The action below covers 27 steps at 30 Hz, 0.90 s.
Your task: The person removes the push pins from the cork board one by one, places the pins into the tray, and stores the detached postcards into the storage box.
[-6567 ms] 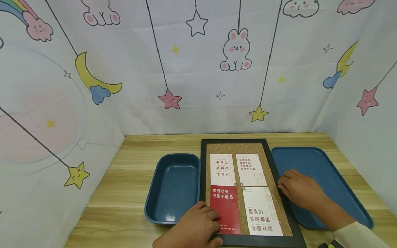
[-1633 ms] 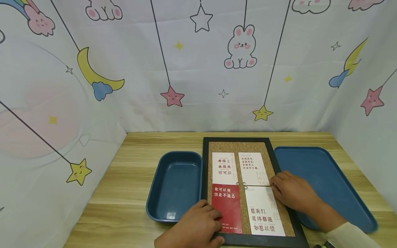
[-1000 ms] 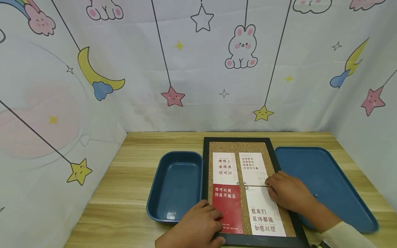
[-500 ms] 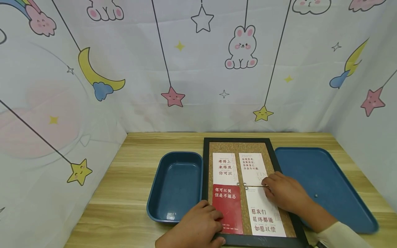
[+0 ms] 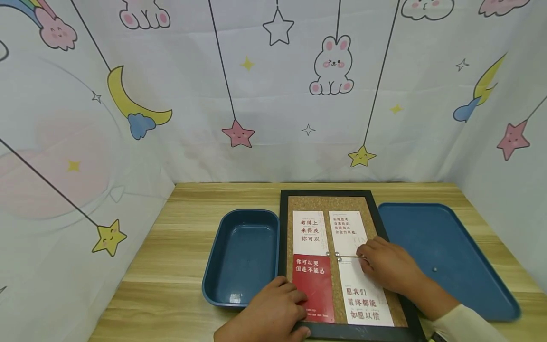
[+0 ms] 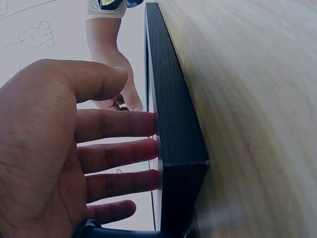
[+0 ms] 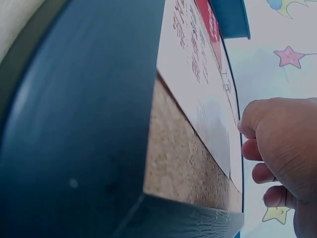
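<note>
A black-framed cork board [image 5: 316,203] lies on the table with several printed cards on it. My left hand [image 5: 269,311] rests at its lower left corner; the left wrist view shows straight fingers [image 6: 119,151] touching the frame's side. Under those fingertips is the red card [image 5: 312,289]. My right hand [image 5: 391,266] has curled fingers over the seam between the upper white card [image 5: 347,228] and the lower white card [image 5: 363,297]. Whether it pinches something is hidden. Small silver round-headed pins [image 5: 337,256] sit at the cards' inner corners.
A deep blue bin [image 5: 245,256] stands left of the board. On the right is a flat blue tray [image 5: 427,228], partly under the right forearm, with a small silver bead-like piece [image 5: 435,269] in it. A patterned cloth [image 5: 273,95] hangs behind the table.
My right hand has moved left from the tray's edge, over the frame and onto the white cards' seam. The small silver piece in the tray has come into view. My left hand stays put.
</note>
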Each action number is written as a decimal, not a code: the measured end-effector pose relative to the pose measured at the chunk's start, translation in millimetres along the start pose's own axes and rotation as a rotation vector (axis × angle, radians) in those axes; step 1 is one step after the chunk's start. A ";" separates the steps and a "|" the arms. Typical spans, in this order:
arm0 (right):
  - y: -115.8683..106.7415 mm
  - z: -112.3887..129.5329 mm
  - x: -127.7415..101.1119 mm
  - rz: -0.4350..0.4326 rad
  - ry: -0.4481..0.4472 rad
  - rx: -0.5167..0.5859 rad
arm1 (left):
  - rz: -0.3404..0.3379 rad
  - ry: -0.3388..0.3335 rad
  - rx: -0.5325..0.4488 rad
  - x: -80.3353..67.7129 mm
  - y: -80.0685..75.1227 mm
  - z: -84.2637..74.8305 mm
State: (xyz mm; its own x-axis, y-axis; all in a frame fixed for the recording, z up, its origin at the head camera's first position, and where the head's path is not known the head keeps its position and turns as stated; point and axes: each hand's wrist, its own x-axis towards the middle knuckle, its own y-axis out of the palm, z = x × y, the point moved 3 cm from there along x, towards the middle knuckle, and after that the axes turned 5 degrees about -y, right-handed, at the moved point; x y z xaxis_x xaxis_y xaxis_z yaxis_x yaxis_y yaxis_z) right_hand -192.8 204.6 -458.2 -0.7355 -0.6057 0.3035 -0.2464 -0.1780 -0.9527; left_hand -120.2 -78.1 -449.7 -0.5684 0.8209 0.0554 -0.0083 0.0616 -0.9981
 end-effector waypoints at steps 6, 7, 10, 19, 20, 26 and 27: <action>-0.2 3.7 2.7 0.008 -0.002 0.004 | -0.011 0.004 0.006 -0.2 -0.4 -0.5; 0.1 4.2 3.2 0.008 -0.002 0.004 | -0.013 0.006 0.008 -0.3 -0.4 -0.6; 1.7 5.5 4.7 0.005 -0.003 0.000 | -0.011 0.005 0.007 -0.3 -0.2 -0.6; 7.9 8.5 7.7 0.012 -0.004 -0.003 | 0.019 -0.007 -0.025 -0.1 0.3 0.7; 8.3 8.9 8.1 0.015 -0.004 -0.001 | 0.019 -0.008 -0.026 -0.2 0.4 0.7; 10.1 11.1 10.4 0.009 -0.011 0.004 | 0.013 -0.008 -0.023 -0.2 0.9 0.5; 10.3 11.5 10.6 0.004 -0.014 0.001 | 0.012 -0.008 -0.021 -0.2 1.1 0.5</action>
State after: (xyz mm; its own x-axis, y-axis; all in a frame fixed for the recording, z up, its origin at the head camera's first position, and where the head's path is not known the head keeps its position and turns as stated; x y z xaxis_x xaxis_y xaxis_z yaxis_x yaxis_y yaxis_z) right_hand -195.8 187.5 -465.0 -0.7273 -0.6176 0.2991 -0.2425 -0.1765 -0.9540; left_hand -120.5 -78.4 -450.8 -0.5749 0.8171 0.0430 0.0159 0.0637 -0.9978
